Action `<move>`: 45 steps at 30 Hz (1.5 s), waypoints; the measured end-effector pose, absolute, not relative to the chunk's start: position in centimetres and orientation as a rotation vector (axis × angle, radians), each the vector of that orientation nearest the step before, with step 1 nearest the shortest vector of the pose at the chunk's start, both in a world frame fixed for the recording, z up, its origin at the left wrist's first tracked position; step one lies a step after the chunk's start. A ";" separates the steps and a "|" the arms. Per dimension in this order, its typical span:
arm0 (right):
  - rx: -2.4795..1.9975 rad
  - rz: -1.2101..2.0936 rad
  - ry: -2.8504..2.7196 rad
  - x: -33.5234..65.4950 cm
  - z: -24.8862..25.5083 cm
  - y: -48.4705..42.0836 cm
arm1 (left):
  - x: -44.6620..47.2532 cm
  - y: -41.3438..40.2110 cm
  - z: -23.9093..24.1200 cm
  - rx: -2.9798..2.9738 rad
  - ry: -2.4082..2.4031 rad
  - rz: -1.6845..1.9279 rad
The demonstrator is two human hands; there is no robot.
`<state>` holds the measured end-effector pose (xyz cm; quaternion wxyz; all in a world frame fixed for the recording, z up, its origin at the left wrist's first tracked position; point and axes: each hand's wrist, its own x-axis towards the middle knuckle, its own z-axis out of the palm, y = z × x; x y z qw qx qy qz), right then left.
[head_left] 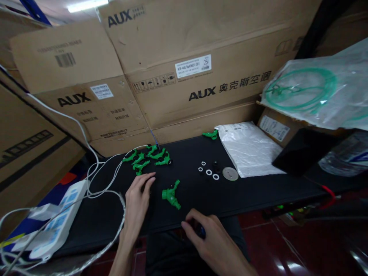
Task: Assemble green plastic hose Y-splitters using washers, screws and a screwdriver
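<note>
A green Y-shaped hose splitter (171, 195) lies on the black tabletop (189, 149) between my hands. My left hand (139, 195) rests to its left, fingers stretched forward with nothing in them. Just beyond those fingertips sits a cluster of several similar green splitters (156, 154). Nearer the front edge, my right hand (214, 239) is closed, its fingers curled around a small dark, bluish thing (201, 231) mostly hidden by the hand. White ring washers (209, 172), small white nuts (203, 163), dark small parts (216, 166) and a round greyish disc (230, 173) lie right of centre.
Another green splitter (212, 134) lies at the back beside a white padded mailer (250, 149). A black box (304, 149) and a plastic bag of green tubing (310, 88) stand right. Left are a power strip (64, 218) and loose white cables (122, 199). Large cardboard boxes (172, 103) wall the back.
</note>
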<state>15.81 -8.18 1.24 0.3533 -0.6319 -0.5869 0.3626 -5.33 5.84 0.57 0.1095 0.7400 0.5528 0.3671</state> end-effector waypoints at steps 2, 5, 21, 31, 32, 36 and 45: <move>-1.610 1.028 -1.460 15.6 1.7 -7.7 | -4.0 4.1 1.3 1.935 1.498 1.169; -1.539 1.083 -1.331 15.5 2.0 -7.1 | -1.6 1.3 1.2 1.634 1.296 1.118; -1.359 1.430 -0.992 18.7 -0.9 -7.4 | 3.3 -2.2 -3.8 1.327 0.891 1.143; -1.249 1.626 -0.728 21.2 1.3 -6.9 | -1.8 0.9 -3.9 2.387 1.270 1.245; -1.245 1.639 -0.703 21.4 1.5 -6.9 | -2.4 1.2 -4.2 2.453 1.276 1.180; -1.211 1.682 -0.662 21.7 1.7 -6.6 | -3.2 1.8 -5.3 2.530 1.226 0.990; -1.259 1.673 -0.680 21.6 1.9 -6.0 | -2.9 0.8 -4.7 2.442 1.277 1.245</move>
